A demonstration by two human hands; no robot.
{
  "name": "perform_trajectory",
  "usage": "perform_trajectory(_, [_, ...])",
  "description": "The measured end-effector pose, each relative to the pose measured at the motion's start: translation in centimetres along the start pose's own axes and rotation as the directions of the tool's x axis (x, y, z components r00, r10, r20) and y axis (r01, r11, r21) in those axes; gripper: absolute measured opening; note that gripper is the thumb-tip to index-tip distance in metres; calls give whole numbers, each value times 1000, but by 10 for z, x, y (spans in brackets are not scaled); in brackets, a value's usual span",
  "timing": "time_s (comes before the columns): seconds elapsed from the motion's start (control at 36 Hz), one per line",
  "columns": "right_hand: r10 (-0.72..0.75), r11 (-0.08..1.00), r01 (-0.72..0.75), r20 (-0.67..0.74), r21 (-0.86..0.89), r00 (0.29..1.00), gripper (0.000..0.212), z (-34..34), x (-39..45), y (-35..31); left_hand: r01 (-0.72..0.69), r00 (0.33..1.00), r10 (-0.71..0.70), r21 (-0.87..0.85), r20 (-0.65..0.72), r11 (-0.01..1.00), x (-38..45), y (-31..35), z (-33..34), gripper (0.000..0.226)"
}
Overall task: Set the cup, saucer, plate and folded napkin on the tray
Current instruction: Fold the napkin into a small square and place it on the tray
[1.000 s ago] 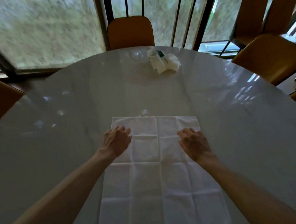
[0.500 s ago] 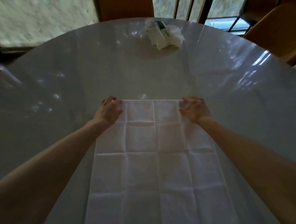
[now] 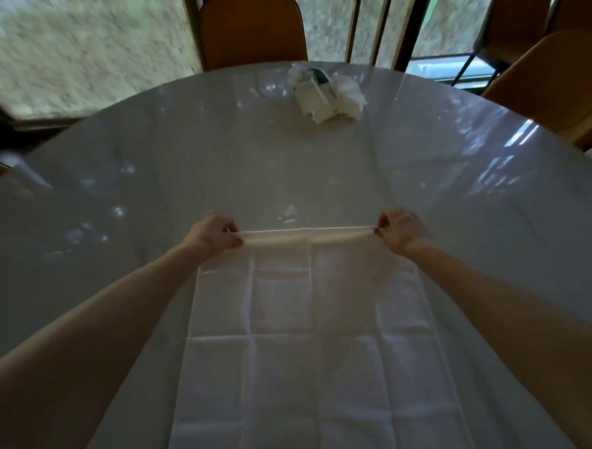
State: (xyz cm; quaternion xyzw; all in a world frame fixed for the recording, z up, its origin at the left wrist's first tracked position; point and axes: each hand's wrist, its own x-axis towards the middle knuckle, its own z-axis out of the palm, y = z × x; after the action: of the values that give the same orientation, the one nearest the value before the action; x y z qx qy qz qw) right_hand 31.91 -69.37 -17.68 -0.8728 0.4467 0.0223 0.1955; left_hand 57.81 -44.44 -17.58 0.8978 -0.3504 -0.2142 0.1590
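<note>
A white cloth napkin [image 3: 311, 354] with a grid of fold creases lies spread flat on the glossy white table [image 3: 115, 199], running from the near edge toward the middle. My left hand [image 3: 212, 234] pinches its far left corner and my right hand [image 3: 403, 230] pinches its far right corner. Between them the far edge is lifted off the table and pulled taut, curling slightly toward me. No cup, saucer, plate or tray is in view.
A crumpled white tissue pack with a green mark [image 3: 325, 92] lies at the far side of the table. Orange-brown chairs stand at the far edge [image 3: 251, 27] and at the right [image 3: 548, 87]. Windows with dark frames are behind.
Both hands slid from the napkin's middle out to its far corners, then pinched them. The far edge now stands lifted off the table instead of lying flat.
</note>
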Motion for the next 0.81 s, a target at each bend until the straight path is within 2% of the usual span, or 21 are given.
perform_trajectory(0.11, [-22,998,23,-23,52,999,14,-19,-2,-1,-3,993,-8,-93,-121,996,-2,2,-9,19])
perform_trajectory(0.25, [-69,992,80,-107,95,992,13,-49,-10,-4,-100,976,85,-66,-199,993,-10,17,-37,10])
perform_trajectory(0.33, [-102,988,117,-138,101,985,13,-66,-18,-8,-150,956,134,-42,-261,988,-16,29,-58,15])
perform_trajectory(0.47, [-123,990,131,-129,50,984,24,-89,-25,-9,-165,940,160,7,-300,986,-26,42,-88,22])
perform_trajectory(0.58, [-137,991,136,-140,-20,981,17,-107,-36,-12,-185,928,194,58,-318,981,-36,46,-104,18])
perform_trajectory(0.81, [-172,984,152,-270,-91,947,15,-131,-81,-17,-225,882,257,126,-396,966,-72,40,-114,9])
